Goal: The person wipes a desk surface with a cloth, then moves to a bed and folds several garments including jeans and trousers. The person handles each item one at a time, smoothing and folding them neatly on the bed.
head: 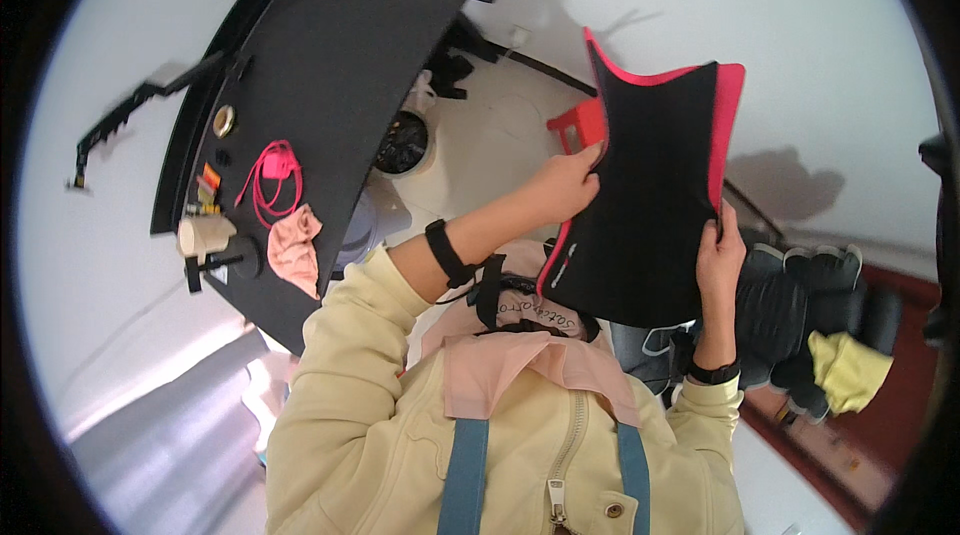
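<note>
A large flexible mat, black on its face and pinkish red on its underside, hangs in front of my body, likely a desk or mouse pad. Its far edge curls, and the red underside shows along both sides. My left hand grips the left edge about halfway along, with the index finger stretched along the rim. On the right edge, my right hand pinches the mat lower down, thumb on the black face. Small printing marks the near left corner.
To the left stands a black desk bearing a pink cable, a pink cloth, a tape roll and a cup. A bin and a red stool are on the floor. A yellow cloth lies on a dark chair.
</note>
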Demonstrator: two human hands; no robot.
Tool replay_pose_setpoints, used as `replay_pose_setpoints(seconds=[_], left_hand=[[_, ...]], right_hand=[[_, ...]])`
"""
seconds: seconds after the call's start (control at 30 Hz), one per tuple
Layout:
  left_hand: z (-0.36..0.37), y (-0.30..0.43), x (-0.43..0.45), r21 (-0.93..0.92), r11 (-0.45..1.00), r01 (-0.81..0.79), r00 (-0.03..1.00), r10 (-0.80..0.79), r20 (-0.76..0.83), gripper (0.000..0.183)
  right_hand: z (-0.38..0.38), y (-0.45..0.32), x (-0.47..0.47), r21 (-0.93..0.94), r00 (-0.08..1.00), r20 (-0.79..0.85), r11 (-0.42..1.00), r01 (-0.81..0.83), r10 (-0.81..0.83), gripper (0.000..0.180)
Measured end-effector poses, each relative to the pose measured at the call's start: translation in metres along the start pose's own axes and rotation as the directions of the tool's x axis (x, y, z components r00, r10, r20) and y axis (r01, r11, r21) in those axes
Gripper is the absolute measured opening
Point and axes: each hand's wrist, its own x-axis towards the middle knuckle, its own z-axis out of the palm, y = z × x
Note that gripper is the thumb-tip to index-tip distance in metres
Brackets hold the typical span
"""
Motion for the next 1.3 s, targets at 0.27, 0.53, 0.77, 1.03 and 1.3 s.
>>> replay_pose_setpoints(seconds=[0.27, 0.53, 0.77, 1.03, 1.3], left_hand=[[-0.121, -0.046, -0.044, -0.077, 0.933, 0.351, 0.871, -0.356, -0.339, 0.044], [-0.179, -0.079, -0.059, -0.186, 0.876, 0.444, 0.600, -0.445, -0.665, 0.044], [-0.230, -0.102, -0.067, -0.233, 0.804, 0.547, 0.405, -0.498, -0.767, 0.044], [-0.302, -0.146, -0.110, -0.130, 0.855, 0.502, 0.280, -0.302, -0.911, 0.044], [-0.305, -0.258, -0.121, -0.260, 0.543, 0.799, 0.123, -0.570, -0.812, 0.050]], right_hand=[[0.114, -0.104, 0.119, 0.136, 0.832, 0.232, 0.864, 0.485, -0.504, 0.033], [0.190, -0.195, 0.200, 0.402, 0.543, 0.326, 0.634, 0.661, -0.774, 0.035], [0.259, -0.277, 0.237, 0.520, 0.391, 0.404, 0.559, 0.646, -0.827, 0.035], [0.343, -0.372, 0.242, 0.658, 0.448, 0.411, 0.598, 0.457, -0.794, 0.029], [0.526, -0.370, 0.292, 0.364, 0.321, 0.746, 0.761, 0.537, -0.583, 0.039]])
